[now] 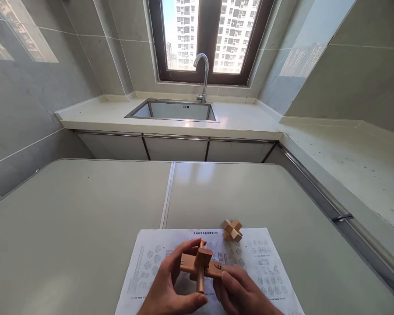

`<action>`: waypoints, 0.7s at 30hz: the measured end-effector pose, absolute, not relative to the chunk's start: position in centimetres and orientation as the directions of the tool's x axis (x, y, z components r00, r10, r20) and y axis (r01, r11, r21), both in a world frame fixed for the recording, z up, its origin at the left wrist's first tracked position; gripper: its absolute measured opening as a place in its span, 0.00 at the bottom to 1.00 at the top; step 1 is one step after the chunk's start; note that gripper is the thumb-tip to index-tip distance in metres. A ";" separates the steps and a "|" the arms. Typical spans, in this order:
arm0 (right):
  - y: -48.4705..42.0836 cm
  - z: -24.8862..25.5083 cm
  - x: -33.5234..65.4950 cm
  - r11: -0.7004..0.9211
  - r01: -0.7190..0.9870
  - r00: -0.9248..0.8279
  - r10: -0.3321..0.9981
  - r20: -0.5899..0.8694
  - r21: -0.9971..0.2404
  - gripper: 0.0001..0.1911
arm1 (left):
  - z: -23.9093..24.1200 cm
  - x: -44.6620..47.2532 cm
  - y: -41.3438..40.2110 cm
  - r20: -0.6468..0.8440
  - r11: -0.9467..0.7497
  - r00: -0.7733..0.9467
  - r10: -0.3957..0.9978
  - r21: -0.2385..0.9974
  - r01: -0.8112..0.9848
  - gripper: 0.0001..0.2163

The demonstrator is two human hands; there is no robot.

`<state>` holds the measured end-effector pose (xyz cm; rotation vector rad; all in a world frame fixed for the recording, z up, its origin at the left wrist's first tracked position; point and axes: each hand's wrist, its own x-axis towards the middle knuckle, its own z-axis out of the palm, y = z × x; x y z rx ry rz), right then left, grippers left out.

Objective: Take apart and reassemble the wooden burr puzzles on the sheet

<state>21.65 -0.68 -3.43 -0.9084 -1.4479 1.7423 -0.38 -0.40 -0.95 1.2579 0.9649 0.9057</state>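
Between my hands is a reddish-brown wooden interlocking puzzle point(202, 264) made of crossed bars. The thumb and fingers of my left hand point(174, 280) grip the two ends of its thin upright bar. On the right side, the fingertips of my right hand point(238, 288) pinch the end of a flat bar with a dark mark on it. Below the puzzle lies a printed instruction sheet point(141, 262) with rows of small diagrams. A lighter wooden burr puzzle point(232, 230), fully crossed, rests on the sheet's top edge, touched by neither hand.
The sheet lies on a pale folding table point(68, 227) with a seam down its middle. Beyond it runs a white counter point(249, 116) with a sink point(170, 119) and a tall faucet point(203, 74). Another counter point(354, 162) extends along the right. Tiled walls stand on both sides.
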 end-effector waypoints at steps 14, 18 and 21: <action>-0.9 -5.0 21.1 -0.590 -0.401 -0.675 0.708 -0.209 -0.701 0.26 | -0.9 -0.2 -0.7 -0.067 0.038 0.339 0.938 0.995 0.093 0.42; -0.7 -4.3 20.9 -0.612 -0.416 -0.668 0.707 -0.231 -0.672 0.27 | -1.1 -0.2 -0.5 0.009 -0.029 0.328 0.944 0.998 0.057 0.41; -0.5 -4.1 20.9 -0.628 -0.436 -0.662 0.709 -0.243 -0.645 0.28 | -1.1 -0.1 -0.5 0.054 -0.069 0.331 0.942 0.997 0.031 0.40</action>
